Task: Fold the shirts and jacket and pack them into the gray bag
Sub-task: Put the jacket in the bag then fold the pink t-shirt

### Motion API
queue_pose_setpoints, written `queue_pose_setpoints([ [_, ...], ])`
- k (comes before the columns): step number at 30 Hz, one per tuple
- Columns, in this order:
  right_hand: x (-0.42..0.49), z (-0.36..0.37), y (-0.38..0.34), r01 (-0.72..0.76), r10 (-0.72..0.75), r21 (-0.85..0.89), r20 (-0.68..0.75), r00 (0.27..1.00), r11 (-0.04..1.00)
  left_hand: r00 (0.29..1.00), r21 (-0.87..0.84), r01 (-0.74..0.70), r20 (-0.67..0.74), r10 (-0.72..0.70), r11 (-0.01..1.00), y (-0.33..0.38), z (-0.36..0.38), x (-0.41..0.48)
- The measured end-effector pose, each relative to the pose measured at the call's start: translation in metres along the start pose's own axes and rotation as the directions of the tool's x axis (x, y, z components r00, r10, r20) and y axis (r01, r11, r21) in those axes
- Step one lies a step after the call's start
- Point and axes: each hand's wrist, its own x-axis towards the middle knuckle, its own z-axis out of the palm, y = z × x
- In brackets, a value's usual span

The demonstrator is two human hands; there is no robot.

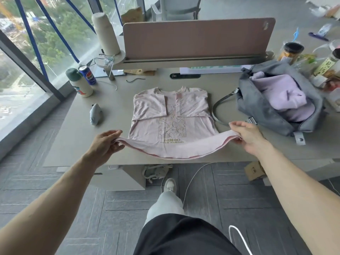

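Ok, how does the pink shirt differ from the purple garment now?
The pink shirt lies flat on the desk, sleeves folded in; the purple garment sits bunched in the gray bag. Left hand and right hand pinch the pink shirt's hem; nothing touches the purple garment. The pink shirt has a print; the purple garment looks plain. Both are pale.

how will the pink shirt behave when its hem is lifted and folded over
Probably floppy: the hem of the pink shirt sags in a curve between the left hand and right hand pinching its corners. Likely light: fingertip pinches alone hold it up. The folded-in sleeves may slip open if jerked.
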Motion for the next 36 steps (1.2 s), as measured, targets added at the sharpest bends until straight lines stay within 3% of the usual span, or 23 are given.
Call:
queue_pose_setpoints([
  [12,0.081,0.047,-0.076,-0.02,0.024,0.133,-0.029,0.999,0.991,0.996,-0.096,-0.071,-0.054,0.066,0.993,0.062,0.018,0.093],
  [19,0.164,0.084,-0.103,-0.055,0.061,0.15,-0.039,0.997,0.987,0.993,-0.095,0.017,-0.116,-0.028,0.995,0.085,0.022,0.189],
  [25,0.261,0.108,-0.105,-0.169,0.187,0.158,-0.103,0.977,0.973,0.98,-0.055,0.119,-0.152,-0.126,0.991,0.088,0.025,0.287],
  [31,0.334,0.123,-0.092,-0.245,0.312,0.291,-0.211,0.926,0.925,0.956,-0.142,0.228,-0.155,-0.249,0.963,0.077,0.029,0.359],
  [36,0.364,0.131,-0.076,-0.186,0.291,0.35,-0.276,0.916,0.918,0.963,-0.168,0.231,-0.099,-0.25,0.958,0.066,0.037,0.39],
])
